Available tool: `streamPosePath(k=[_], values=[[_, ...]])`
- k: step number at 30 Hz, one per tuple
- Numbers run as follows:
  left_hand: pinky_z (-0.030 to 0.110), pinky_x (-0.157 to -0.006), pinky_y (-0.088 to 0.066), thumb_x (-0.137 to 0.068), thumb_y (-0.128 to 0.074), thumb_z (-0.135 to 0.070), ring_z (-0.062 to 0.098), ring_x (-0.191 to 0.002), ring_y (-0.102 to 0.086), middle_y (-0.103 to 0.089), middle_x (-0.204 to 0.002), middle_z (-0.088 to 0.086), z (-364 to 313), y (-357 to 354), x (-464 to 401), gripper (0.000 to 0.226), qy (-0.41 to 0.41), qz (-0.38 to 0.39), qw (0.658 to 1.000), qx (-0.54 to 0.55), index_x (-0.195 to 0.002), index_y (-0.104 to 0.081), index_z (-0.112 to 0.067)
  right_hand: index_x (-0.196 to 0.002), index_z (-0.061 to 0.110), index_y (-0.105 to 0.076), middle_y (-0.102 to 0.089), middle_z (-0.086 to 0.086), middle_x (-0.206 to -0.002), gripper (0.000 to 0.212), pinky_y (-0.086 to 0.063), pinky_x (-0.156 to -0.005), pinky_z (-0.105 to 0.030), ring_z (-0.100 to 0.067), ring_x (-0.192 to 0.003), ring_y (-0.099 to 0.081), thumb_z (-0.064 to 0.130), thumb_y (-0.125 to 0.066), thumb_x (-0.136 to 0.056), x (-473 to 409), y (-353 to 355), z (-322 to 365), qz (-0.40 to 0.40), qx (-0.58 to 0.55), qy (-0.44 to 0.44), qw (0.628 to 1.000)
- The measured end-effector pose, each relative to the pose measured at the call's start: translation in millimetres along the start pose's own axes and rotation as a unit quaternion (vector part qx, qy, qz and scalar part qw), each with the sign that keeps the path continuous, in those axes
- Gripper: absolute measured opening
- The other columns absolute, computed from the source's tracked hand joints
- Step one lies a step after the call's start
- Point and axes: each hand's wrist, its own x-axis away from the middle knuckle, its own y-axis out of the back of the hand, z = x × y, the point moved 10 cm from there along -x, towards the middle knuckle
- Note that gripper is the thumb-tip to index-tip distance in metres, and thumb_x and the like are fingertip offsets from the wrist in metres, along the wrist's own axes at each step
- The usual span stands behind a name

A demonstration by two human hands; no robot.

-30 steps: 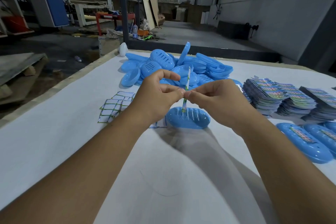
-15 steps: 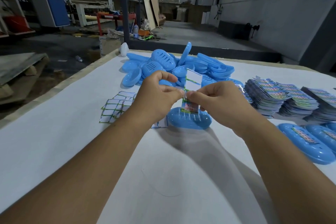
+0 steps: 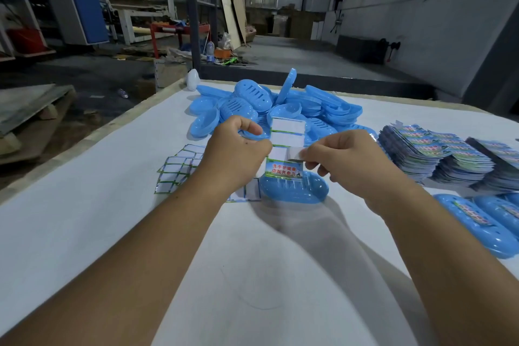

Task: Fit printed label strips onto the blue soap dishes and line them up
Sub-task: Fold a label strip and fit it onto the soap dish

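A printed label strip [image 3: 286, 146] stands upright between my hands, white panels above, a green panel with red lettering at the bottom. My left hand [image 3: 236, 153] pinches its left edge. My right hand [image 3: 345, 161] pinches a curled white piece at its right edge. Just behind and below the strip lies a blue soap dish [image 3: 303, 191] on the white table [image 3: 84, 233]. A heap of blue soap dishes [image 3: 252, 107] sits farther back. Two labelled dishes [image 3: 477, 225] lie side by side at the right.
Stacks of printed label strips [image 3: 438, 154] stand at the right. Empty label backings [image 3: 177, 171] lie scattered left of my left hand. The table's left edge [image 3: 84, 140] drops to a workshop floor with pallets and clutter.
The strip has turned from edge-on to face the camera and now shows its full width. My right hand has drawn apart to the right, peeling a white piece off the strip.
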Motion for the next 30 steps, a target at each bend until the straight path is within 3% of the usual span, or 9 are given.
streamPosePath(k=[4,13,17,20,22,24,26,28,30], values=[[0.025,-0.053,-0.039,-0.078,-0.070,-0.025,0.009,-0.055,-0.055,-0.067,-0.078,-0.004,10,8,-4,0.016,0.024,-0.012,0.999,-0.038,-0.089,-0.060,-0.029,-0.069,0.014,-0.079,-0.075,0.003,-0.069,0.017,-0.043,-0.048,-0.015,-0.001,-0.051,-0.056,0.028,-0.076,-0.078,-2,4,-9,-0.008,-0.021,-0.041,0.999],[0.030,-0.067,-0.038,-0.085,-0.066,-0.033,0.020,-0.084,-0.057,-0.055,-0.082,-0.009,9,29,-7,0.017,-0.006,-0.049,0.967,-0.252,-0.096,-0.055,-0.026,-0.067,0.013,-0.074,-0.070,0.004,-0.060,0.019,-0.047,-0.057,-0.026,-0.002,-0.047,-0.055,0.028,-0.068,-0.076,-1,11,-17,-0.031,-0.021,-0.085,0.996],[0.032,-0.067,-0.044,-0.091,-0.060,-0.035,0.023,-0.084,-0.056,-0.059,-0.093,0.001,14,36,-7,0.023,0.008,-0.033,0.901,-0.433,-0.107,-0.053,-0.021,-0.067,0.014,-0.074,-0.070,0.005,-0.060,0.019,-0.046,-0.055,-0.025,-0.003,-0.049,-0.055,0.029,-0.068,-0.077,-1,12,-16,-0.035,-0.016,-0.082,0.996],[0.028,-0.051,-0.028,-0.092,-0.057,-0.038,0.017,-0.065,-0.046,-0.048,-0.077,-0.001,18,42,-7,0.020,0.026,-0.032,0.835,-0.549,-0.103,-0.050,-0.022,-0.064,0.015,-0.073,-0.070,0.006,-0.061,0.020,-0.045,-0.055,-0.025,-0.004,-0.050,-0.055,0.030,-0.068,-0.077,0,9,-14,-0.029,-0.011,-0.071,0.997],[0.028,-0.049,-0.025,-0.092,-0.058,-0.039,0.016,-0.061,-0.043,-0.049,-0.077,0.000,16,48,-7,0.021,0.030,-0.045,0.825,-0.563,-0.099,-0.048,-0.022,-0.064,0.015,-0.073,-0.071,0.007,-0.062,0.022,-0.045,-0.055,-0.024,-0.002,-0.049,-0.055,0.031,-0.068,-0.077,1,8,-13,-0.030,-0.005,-0.067,0.997],[0.028,-0.054,-0.034,-0.090,-0.059,-0.041,0.018,-0.067,-0.051,-0.058,-0.083,-0.001,12,46,-8,0.020,0.018,-0.048,0.862,-0.504,-0.097,-0.055,-0.023,-0.063,0.015,-0.073,-0.071,0.006,-0.062,0.023,-0.044,-0.056,-0.024,-0.003,-0.051,-0.056,0.032,-0.068,-0.077,1,8,-12,-0.034,0.000,-0.062,0.997],[0.028,-0.065,-0.043,-0.085,-0.064,-0.039,0.017,-0.076,-0.058,-0.064,-0.083,-0.007,9,31,-6,0.014,0.001,-0.026,0.935,-0.353,-0.089,-0.064,-0.026,-0.063,0.015,-0.073,-0.073,0.003,-0.066,0.024,-0.046,-0.057,-0.026,-0.008,-0.056,-0.056,0.035,-0.068,-0.075,2,9,-11,-0.043,0.011,-0.056,0.997],[0.023,-0.060,-0.046,-0.082,-0.069,-0.036,0.007,-0.064,-0.057,-0.063,-0.064,-0.014,0,9,0,0.015,-0.024,0.017,0.983,-0.182,-0.078,-0.070,-0.021,-0.067,0.016,-0.075,-0.074,0.001,-0.069,0.024,-0.047,-0.056,-0.027,-0.008,-0.056,-0.056,0.039,-0.070,-0.072,3,10,-8,-0.049,0.026,-0.046,0.997],[0.014,-0.048,-0.042,-0.082,-0.073,-0.033,0.000,-0.049,-0.050,-0.058,-0.053,-0.014,-10,-10,8,0.019,-0.041,0.063,0.995,-0.066,-0.073,-0.073,-0.017,-0.067,0.016,-0.074,-0.072,0.000,-0.067,0.025,-0.046,-0.051,-0.025,-0.004,-0.050,-0.052,0.041,-0.073,-0.067,4,10,-5,-0.054,0.039,-0.034,0.997]])
